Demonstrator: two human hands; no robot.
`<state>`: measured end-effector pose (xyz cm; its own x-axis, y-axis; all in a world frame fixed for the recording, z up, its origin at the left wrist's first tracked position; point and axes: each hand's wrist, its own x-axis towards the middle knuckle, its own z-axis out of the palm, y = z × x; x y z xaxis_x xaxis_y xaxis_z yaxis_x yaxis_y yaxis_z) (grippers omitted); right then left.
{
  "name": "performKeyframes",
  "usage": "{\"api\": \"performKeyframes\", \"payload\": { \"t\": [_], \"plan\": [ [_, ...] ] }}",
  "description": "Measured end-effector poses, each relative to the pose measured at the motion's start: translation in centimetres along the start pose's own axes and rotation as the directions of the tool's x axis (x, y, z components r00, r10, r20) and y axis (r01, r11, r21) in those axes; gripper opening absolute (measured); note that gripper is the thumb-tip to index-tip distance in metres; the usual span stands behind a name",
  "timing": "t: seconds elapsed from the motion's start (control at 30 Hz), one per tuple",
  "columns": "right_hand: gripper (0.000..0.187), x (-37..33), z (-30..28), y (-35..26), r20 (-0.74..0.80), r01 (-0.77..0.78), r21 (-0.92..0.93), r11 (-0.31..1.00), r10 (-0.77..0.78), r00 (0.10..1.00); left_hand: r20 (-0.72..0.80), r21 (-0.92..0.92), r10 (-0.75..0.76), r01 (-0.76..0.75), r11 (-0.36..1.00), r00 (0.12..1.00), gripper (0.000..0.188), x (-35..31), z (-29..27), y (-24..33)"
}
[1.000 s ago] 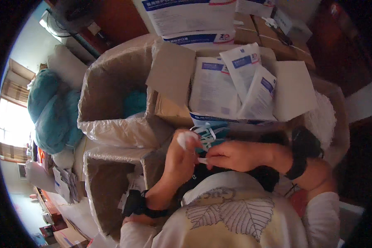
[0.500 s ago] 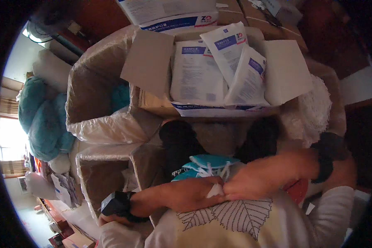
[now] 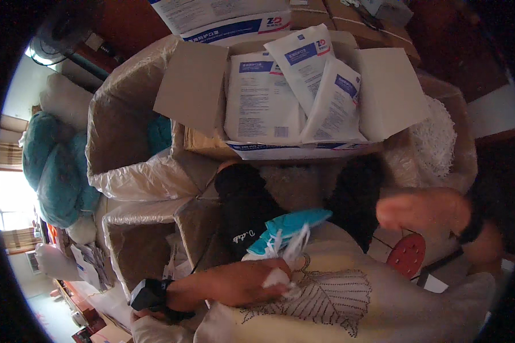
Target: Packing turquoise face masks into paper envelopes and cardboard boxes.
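My left hand (image 3: 243,284) is closed in front of my patterned top, gripping the white ear loops (image 3: 290,247) of a small bundle of teal face masks (image 3: 292,224). A bit of white shows between its thumb and fingers. The masks lie over my lap, just beyond that hand. Off to the right, my right hand (image 3: 420,210) is raised above my right knee, apart from the bundle. Motion smears its fingers, so I cannot make out whether they hold anything.
An open carton (image 3: 191,94) of white printed mask packets (image 3: 266,103) stands ahead of my knees. Plastic-lined boxes (image 3: 131,171) are on the left. White strings (image 3: 435,134) fill a box at right. A red stool top (image 3: 407,255) is beside my right thigh.
My right hand has left my left hand and moved up and to the right. The left hand keeps hold of the masks' loops and has shifted slightly left.
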<state>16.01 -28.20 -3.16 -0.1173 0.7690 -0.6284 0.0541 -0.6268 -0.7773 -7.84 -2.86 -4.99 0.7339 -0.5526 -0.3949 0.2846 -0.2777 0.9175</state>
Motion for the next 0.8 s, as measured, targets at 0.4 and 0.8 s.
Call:
{"api": "performKeyframes", "payload": {
  "t": [0.4,0.8],
  "plan": [
    [0.046,20.5,3.2,11.8,-0.516,0.051,-0.229,0.972,-0.166,0.840,-0.678,-0.723,-0.067,-0.647,0.244,0.732,0.025,0.0,-2.4,-2.9],
    [0.051,14.6,6.6,-4.3,-0.299,0.340,-0.307,0.889,-0.430,0.852,-0.758,-0.652,0.020,-0.758,-0.015,0.652,0.039,-0.2,-4.1,3.5]
  ]
}}
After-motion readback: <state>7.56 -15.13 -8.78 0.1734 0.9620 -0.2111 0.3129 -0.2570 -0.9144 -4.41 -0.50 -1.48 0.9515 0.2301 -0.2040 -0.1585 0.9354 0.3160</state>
